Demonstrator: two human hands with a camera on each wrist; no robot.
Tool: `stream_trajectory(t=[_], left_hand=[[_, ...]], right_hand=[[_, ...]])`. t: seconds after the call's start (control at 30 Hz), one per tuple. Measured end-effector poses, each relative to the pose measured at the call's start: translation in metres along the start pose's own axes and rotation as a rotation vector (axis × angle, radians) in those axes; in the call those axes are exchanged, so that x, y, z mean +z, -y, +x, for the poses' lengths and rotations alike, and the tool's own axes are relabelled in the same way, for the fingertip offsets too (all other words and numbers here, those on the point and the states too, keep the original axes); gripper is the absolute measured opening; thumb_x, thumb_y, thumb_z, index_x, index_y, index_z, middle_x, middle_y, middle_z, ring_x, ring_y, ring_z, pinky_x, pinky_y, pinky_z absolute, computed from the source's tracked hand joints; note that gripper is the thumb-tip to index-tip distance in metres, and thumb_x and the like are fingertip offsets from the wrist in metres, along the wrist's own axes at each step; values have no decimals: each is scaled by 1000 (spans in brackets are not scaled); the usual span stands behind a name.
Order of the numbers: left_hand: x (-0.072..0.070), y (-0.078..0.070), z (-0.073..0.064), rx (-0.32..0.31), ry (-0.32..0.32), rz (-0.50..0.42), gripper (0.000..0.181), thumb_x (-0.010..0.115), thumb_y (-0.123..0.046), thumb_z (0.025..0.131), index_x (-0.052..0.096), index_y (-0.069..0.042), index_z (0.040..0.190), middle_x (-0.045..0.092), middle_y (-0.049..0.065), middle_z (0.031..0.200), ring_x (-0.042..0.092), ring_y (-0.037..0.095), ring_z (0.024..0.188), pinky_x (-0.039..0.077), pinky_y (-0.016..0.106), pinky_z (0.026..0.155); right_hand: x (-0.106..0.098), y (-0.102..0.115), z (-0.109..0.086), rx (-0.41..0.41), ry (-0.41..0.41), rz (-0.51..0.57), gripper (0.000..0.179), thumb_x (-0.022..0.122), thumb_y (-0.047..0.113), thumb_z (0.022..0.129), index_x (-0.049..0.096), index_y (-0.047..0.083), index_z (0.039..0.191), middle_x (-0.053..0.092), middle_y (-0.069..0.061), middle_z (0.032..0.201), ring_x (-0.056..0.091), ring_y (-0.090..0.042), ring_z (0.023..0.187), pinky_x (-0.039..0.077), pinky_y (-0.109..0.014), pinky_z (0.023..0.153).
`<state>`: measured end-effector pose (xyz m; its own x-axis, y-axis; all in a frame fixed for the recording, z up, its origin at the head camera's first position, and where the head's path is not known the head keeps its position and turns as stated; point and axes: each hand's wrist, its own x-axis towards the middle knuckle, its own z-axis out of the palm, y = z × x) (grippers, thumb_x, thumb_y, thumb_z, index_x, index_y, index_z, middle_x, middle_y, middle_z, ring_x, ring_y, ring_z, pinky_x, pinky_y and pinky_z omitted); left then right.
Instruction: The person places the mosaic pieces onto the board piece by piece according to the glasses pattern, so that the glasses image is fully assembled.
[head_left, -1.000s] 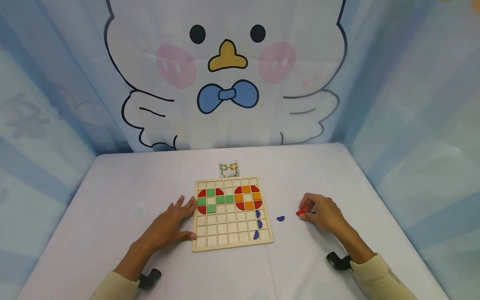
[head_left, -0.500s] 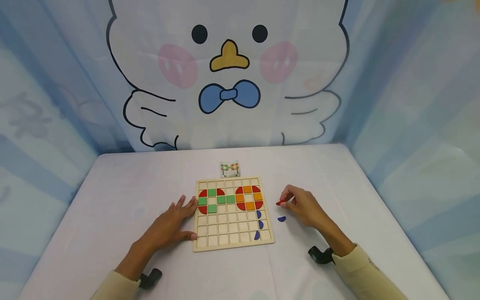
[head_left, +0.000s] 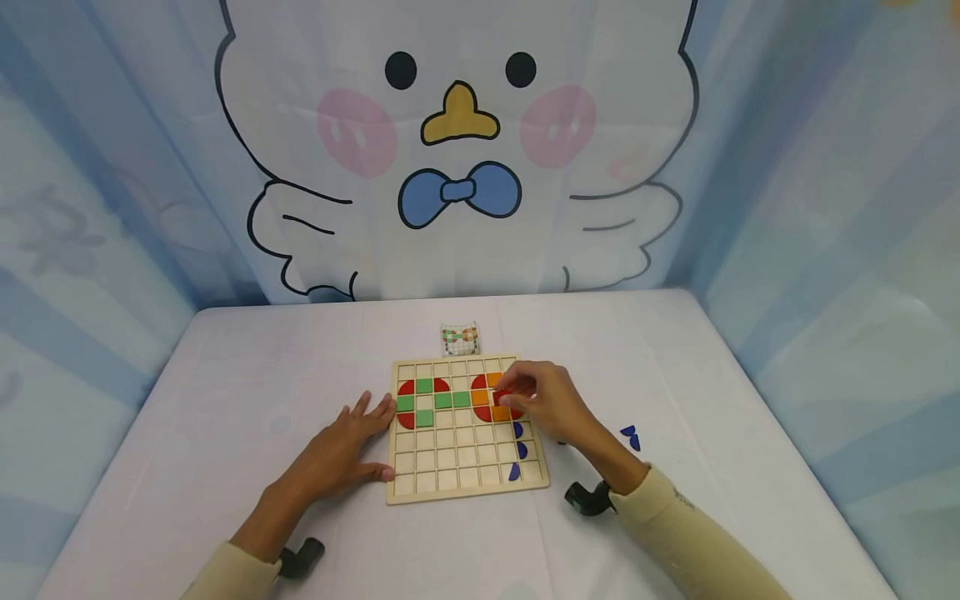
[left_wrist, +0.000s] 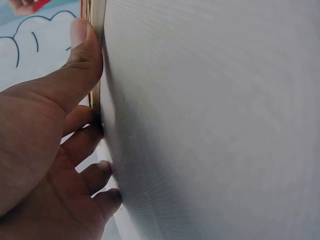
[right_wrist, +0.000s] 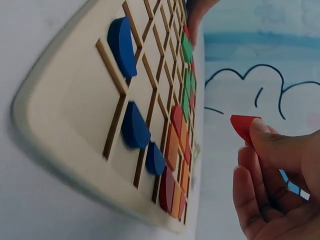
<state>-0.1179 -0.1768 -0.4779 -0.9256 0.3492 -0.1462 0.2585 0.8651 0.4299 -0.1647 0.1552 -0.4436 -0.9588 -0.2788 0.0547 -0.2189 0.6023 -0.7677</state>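
Note:
A wooden grid board [head_left: 457, 458] lies on the table, with red quarter-round, green square and orange square pieces forming two rings. Three blue half-round pieces [right_wrist: 135, 125] sit loosely along its right part. My left hand [head_left: 333, 450] rests at the board's left edge, fingers spread, the thumb and some fingertips touching the rim. Over the right ring, my right hand [head_left: 551, 402] pinches a red quarter-round piece [right_wrist: 244, 126] between thumb and fingers. In the right wrist view this piece is held clear of the board. The hand hides part of the orange and red ring.
A small pattern card [head_left: 460, 339] lies just beyond the board's far edge. Two blue pieces [head_left: 633, 442] lie on the table right of my right wrist. Another blue piece [head_left: 562, 442] is mostly hidden behind that wrist. A printed curtain [head_left: 457, 250] stands behind the table.
My right hand has moved left from the table to above the board, carrying the red piece. Two blue pieces on the right have come into view. My left hand has stayed in place.

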Motion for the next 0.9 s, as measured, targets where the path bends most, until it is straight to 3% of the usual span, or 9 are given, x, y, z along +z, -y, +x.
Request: stream_trajectory(t=[0.33, 0.6, 0.9], left_hand=[[-1, 0, 0, -10, 5, -11, 110, 92, -43, 77, 35, -13, 166, 32, 10, 173, 18, 44, 164, 26, 70, 127], [-2, 0, 1, 3, 9, -5, 109, 91, -45, 78, 36, -13, 165, 33, 10, 172, 19, 45, 164, 26, 70, 127], [-1, 1, 1, 19, -4, 5, 108, 91, -44, 78, 37, -11, 165, 34, 11, 172, 21, 46, 163, 26, 69, 127]], right_hand=[[40, 18, 25, -67, 75, 7, 9, 88, 17, 88, 79, 21, 87, 74, 9, 85, 66, -8, 75, 55, -23, 70], [66, 26, 33, -49, 65, -147, 15, 90, 21, 87, 77, 21, 81, 71, 10, 74, 61, -7, 69, 47, -25, 60], [80, 30, 35, -8, 53, -286, 24, 89, 29, 88, 69, 22, 76, 64, 10, 70, 56, -8, 64, 42, -24, 52]])
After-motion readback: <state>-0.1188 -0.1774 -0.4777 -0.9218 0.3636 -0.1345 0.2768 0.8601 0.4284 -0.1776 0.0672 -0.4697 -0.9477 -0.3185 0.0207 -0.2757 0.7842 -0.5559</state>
